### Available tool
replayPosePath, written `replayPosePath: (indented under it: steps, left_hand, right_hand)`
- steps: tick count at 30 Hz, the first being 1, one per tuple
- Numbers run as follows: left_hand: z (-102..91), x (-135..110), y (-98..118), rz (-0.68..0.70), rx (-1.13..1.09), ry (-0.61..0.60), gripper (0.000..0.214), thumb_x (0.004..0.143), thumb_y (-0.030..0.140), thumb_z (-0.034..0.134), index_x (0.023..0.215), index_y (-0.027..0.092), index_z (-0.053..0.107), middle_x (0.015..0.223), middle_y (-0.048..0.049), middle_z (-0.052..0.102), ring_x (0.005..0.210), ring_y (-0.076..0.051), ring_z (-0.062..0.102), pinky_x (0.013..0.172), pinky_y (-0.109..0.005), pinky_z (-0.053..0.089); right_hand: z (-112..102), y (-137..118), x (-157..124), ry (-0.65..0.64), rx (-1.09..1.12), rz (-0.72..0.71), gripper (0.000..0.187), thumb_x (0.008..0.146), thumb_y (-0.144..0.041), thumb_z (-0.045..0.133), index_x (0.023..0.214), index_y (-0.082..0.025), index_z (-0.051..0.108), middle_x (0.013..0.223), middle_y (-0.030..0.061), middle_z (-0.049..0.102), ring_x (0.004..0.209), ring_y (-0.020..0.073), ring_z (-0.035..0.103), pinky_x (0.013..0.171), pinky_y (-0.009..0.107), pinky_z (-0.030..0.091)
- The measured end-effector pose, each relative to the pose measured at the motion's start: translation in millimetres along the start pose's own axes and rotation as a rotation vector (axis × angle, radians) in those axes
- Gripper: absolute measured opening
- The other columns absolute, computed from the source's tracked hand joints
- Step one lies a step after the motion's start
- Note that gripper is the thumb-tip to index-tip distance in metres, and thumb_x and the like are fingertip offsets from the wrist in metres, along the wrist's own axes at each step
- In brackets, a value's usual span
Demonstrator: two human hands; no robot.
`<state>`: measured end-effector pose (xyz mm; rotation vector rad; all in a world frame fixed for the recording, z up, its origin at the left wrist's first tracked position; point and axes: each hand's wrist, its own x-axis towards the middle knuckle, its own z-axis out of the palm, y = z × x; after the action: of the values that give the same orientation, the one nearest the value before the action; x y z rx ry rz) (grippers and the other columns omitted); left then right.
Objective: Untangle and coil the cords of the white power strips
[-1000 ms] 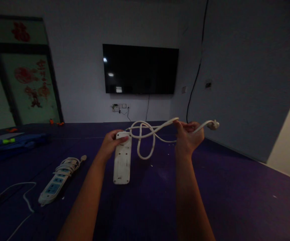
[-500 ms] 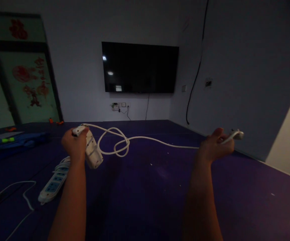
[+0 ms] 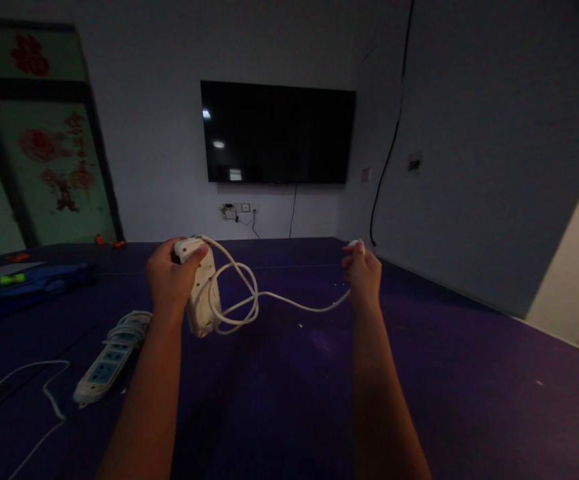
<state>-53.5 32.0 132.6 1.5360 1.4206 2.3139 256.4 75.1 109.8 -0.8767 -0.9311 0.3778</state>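
My left hand [image 3: 172,279] is closed round the top end of a white power strip [image 3: 201,293], which hangs upright above the dark purple floor [image 3: 289,373]. Its white cord [image 3: 249,293] loops beside the strip and sags across to my right hand [image 3: 363,273]. That hand is closed on the cord's plug end [image 3: 355,244], of which only a small white tip shows above the fingers.
A second power strip [image 3: 107,357] with blue sockets and a bundled cord lies on the floor at the left. A loose white cable [image 3: 44,390] trails near the left edge. A wall TV [image 3: 277,133] and a wall socket [image 3: 237,211] are ahead.
My hands spread wide apart and pulled the cord nearly straight, then came back toward each other; the cord now hangs slack with a loop by the strip.
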Motion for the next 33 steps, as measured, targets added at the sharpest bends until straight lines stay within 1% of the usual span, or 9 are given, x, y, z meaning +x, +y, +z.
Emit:
replayPosePath:
  steps: [3, 6, 10, 14, 16, 19, 23, 29, 33]
  left_hand:
    - [10.0, -9, 9, 0.029, -0.065, -0.001, 0.032, 0.057, 0.035, 0.072, 0.082, 0.017, 0.063, 0.073, 0.0005, 0.061, 0.065, -0.014, 0.056, 0.058, -0.024, 0.043]
    - [18.1, -15, 12, 0.042, -0.091, -0.014, 0.032, 0.056, 0.035, 0.072, 0.082, 0.017, 0.064, 0.073, 0.0006, 0.061, 0.065, -0.013, 0.055, 0.059, -0.023, 0.043]
    - [25.4, -20, 14, 0.023, -0.13, -0.044, 0.033, 0.056, 0.035, 0.073, 0.082, 0.016, 0.063, 0.074, -0.0002, 0.061, 0.066, -0.014, 0.056, 0.06, -0.023, 0.044]
    - [30.8, -24, 14, -0.008, -0.177, -0.06, 0.036, 0.055, 0.035, 0.074, 0.084, 0.015, 0.063, 0.074, -0.0009, 0.061, 0.066, -0.014, 0.057, 0.06, -0.024, 0.045]
    - [32.8, -25, 13, -0.012, -0.183, -0.064, 0.038, 0.056, 0.035, 0.073, 0.086, 0.015, 0.062, 0.074, -0.0011, 0.062, 0.066, -0.014, 0.057, 0.06, -0.025, 0.046]
    - [33.4, -26, 12, 0.037, -0.154, -0.087, 0.037, 0.059, 0.036, 0.072, 0.087, 0.014, 0.062, 0.075, -0.0014, 0.062, 0.065, -0.014, 0.057, 0.06, -0.025, 0.046]
    - [29.5, -25, 14, 0.153, -0.045, -0.15, 0.033, 0.063, 0.035, 0.069, 0.089, 0.015, 0.062, 0.079, -0.0024, 0.064, 0.069, -0.015, 0.059, 0.064, -0.027, 0.047]
    - [29.4, -23, 0, 0.384, 0.255, -0.295, 0.029, 0.069, 0.029, 0.067, 0.096, 0.018, 0.063, 0.091, -0.0057, 0.066, 0.082, -0.02, 0.061, 0.074, -0.032, 0.047]
    - [39.1, -27, -22, 0.429, 0.375, -0.389, 0.03, 0.07, 0.019, 0.064, 0.1, 0.019, 0.063, 0.1, -0.0071, 0.065, 0.09, -0.022, 0.06, 0.078, -0.033, 0.047]
  right_hand:
    - [24, -5, -14, -0.219, 0.057, 0.09, 0.049, 0.074, -0.062, 0.047, 0.079, -0.014, 0.059, 0.044, -0.0035, 0.052, 0.03, 0.0037, 0.029, 0.032, 0.017, 0.019]
    - [44, -8, -33, -0.46, 0.116, 0.236, 0.046, 0.073, -0.059, 0.051, 0.081, -0.015, 0.057, 0.052, 0.0008, 0.061, 0.03, 0.0022, 0.023, 0.031, 0.016, 0.014]
    - [62, -7, -55, -0.687, 0.11, 0.347, 0.037, 0.071, -0.054, 0.054, 0.071, -0.017, 0.051, 0.057, 0.0002, 0.062, 0.032, 0.0016, 0.019, 0.031, 0.016, 0.012]
    - [74, -3, -72, -0.956, -0.025, 0.262, 0.034, 0.061, -0.041, 0.067, 0.055, -0.019, 0.043, 0.042, -0.0093, 0.039, 0.037, 0.0032, 0.023, 0.035, 0.017, 0.017]
    - [81, 2, -77, -1.033, -0.074, 0.179, 0.033, 0.056, -0.031, 0.07, 0.05, -0.018, 0.04, 0.043, -0.0102, 0.034, 0.041, 0.0036, 0.027, 0.039, 0.017, 0.021]
    - [89, 11, -80, -1.0, -0.204, 0.09, 0.026, 0.054, -0.019, 0.066, 0.047, -0.016, 0.041, 0.045, -0.0097, 0.035, 0.046, 0.0039, 0.03, 0.045, 0.018, 0.024]
    - [87, 14, -73, -0.854, -0.411, 0.007, 0.018, 0.054, -0.01, 0.059, 0.048, -0.016, 0.042, 0.045, -0.0091, 0.035, 0.047, 0.0051, 0.032, 0.048, 0.019, 0.023]
    - [52, 7, -44, -0.545, -0.688, -0.105, 0.013, 0.058, -0.011, 0.057, 0.052, -0.017, 0.048, 0.049, -0.0032, 0.047, 0.051, 0.0094, 0.043, 0.049, 0.021, 0.026]
    - [31, 4, -28, -0.376, -0.875, -0.142, 0.009, 0.061, -0.015, 0.057, 0.054, -0.018, 0.052, 0.053, 0.0007, 0.052, 0.052, 0.0111, 0.045, 0.048, 0.022, 0.026]
